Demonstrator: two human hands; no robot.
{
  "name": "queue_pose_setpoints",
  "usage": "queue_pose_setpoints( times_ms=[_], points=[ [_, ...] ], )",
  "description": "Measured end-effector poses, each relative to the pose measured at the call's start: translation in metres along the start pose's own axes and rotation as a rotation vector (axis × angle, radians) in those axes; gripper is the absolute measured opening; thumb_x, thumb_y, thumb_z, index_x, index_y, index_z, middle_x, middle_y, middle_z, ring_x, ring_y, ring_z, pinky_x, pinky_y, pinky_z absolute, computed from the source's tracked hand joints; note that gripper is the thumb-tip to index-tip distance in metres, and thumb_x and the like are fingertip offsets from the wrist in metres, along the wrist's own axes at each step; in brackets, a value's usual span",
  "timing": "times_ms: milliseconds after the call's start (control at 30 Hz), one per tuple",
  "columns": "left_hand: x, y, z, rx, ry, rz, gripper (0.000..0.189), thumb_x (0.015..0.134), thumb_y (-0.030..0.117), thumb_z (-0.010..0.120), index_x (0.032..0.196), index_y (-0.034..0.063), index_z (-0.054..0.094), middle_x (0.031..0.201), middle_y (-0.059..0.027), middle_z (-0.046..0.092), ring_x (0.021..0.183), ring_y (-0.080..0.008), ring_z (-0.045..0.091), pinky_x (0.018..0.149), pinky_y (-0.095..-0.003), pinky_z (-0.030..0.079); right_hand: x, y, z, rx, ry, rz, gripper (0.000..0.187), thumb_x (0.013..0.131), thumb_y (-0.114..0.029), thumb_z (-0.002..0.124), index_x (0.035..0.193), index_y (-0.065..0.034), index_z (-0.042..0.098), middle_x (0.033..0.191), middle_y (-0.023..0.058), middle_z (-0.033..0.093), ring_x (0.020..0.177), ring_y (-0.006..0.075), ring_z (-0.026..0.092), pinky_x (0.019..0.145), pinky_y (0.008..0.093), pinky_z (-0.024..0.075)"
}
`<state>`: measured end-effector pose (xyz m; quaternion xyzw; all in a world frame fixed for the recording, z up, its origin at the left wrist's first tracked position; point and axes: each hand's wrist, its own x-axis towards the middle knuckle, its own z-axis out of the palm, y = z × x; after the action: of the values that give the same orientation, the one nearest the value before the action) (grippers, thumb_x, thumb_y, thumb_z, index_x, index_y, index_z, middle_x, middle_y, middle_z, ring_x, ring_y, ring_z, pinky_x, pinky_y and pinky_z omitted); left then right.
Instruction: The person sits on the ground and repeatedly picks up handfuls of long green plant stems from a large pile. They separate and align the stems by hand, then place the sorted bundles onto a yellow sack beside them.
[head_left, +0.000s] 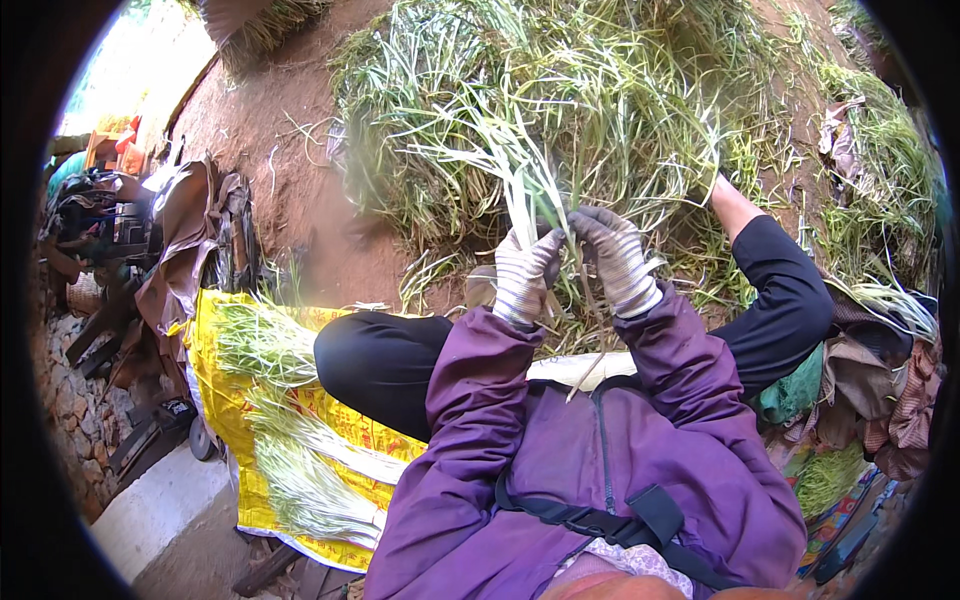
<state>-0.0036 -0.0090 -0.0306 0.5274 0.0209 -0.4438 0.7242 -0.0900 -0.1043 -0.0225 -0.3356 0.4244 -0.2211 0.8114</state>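
My left hand (529, 274), in a striped knit glove, is closed around a small bunch of pale green leafy stalks (521, 191). The leaves fan out up and to the left, over a big heap. Close beside it, my right hand (611, 255), in a matching glove with dark fingertips, pinches a few stalks (564, 225) at the bunch's right side. A thin brown dry stem (589, 300) hangs from between the hands towards my jacket. Behind both hands lies the large heap of loose green stalks (600, 112). The lower ends of the held bunch are mostly hidden by the gloves.
Several bundles of pale stalks (311, 480) lie on a yellow printed sheet (217, 405) at my left. Reddish bare earth (300, 172) stretches beyond it. Dark clutter and draped cloth (176, 247) stand far left. Cloths (862, 382) and more stalks (885, 187) lie on the right.
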Motion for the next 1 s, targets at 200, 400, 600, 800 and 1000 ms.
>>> queue_pose_setpoints(
  times_ms=[200,400,600,800,1000],
  points=[
    [-0.005,0.001,0.013,0.078,0.010,0.125,0.024,0.074,0.003,0.075,0.094,0.0019,0.062,0.069,0.0019,0.060,0.050,-0.0034,0.047,0.044,-0.0173,0.034,-0.014,0.011,-0.004,-0.107,0.095,-0.135,0.011,0.082,-0.011,0.069,0.089,-0.0035,0.066,0.073,-0.0019,0.063,0.060,0.0049,0.053,0.055,0.0184,0.0426],
    [0.000,0.025,-0.001,0.168,0.340,0.338,0.027,0.074,0.000,0.073,0.098,-0.0025,0.061,0.081,-0.0067,0.064,0.065,-0.0129,0.058,0.058,-0.0261,0.049,-0.001,0.063,-0.051,-1.083,0.059,-0.166,0.025,0.083,-0.024,0.064,0.088,-0.0004,0.065,0.073,0.0104,0.065,0.063,0.0218,0.061,0.060,0.0337,0.0477],
    [0.003,0.060,-0.020,-0.017,0.267,0.362,0.016,0.079,0.001,0.068,0.094,0.0027,0.063,0.062,-0.0015,0.061,0.039,-0.0038,0.045,0.033,-0.0169,0.029,0.000,0.094,-0.103,-2.004,-0.425,0.158,0.021,0.079,-0.025,0.057,0.083,-0.0091,0.071,0.080,0.0132,0.068,0.076,0.0301,0.067,0.066,0.0422,0.0521],
    [-0.003,0.040,-0.011,0.110,0.047,0.202,0.016,0.082,0.009,0.069,0.095,0.0030,0.063,0.059,0.0035,0.056,0.042,-0.0029,0.044,0.038,-0.0171,0.031,-0.006,0.021,-0.047,-1.133,-0.142,-0.370,0.033,0.089,-0.033,0.058,0.108,-0.0059,0.063,0.088,0.0141,0.067,0.077,0.0258,0.065,0.071,0.0342,0.0504],
    [-0.005,0.004,0.001,-0.027,0.008,0.131,0.014,0.084,0.009,0.066,0.097,0.0043,0.061,0.068,-0.0017,0.061,0.045,-0.0049,0.047,0.038,-0.0174,0.033,-0.023,-0.001,0.014,-0.379,0.035,-0.227,0.024,0.088,-0.024,0.064,0.099,-0.0032,0.068,0.083,0.0014,0.068,0.071,0.0078,0.059,0.061,0.0210,0.0468]
  ],
)
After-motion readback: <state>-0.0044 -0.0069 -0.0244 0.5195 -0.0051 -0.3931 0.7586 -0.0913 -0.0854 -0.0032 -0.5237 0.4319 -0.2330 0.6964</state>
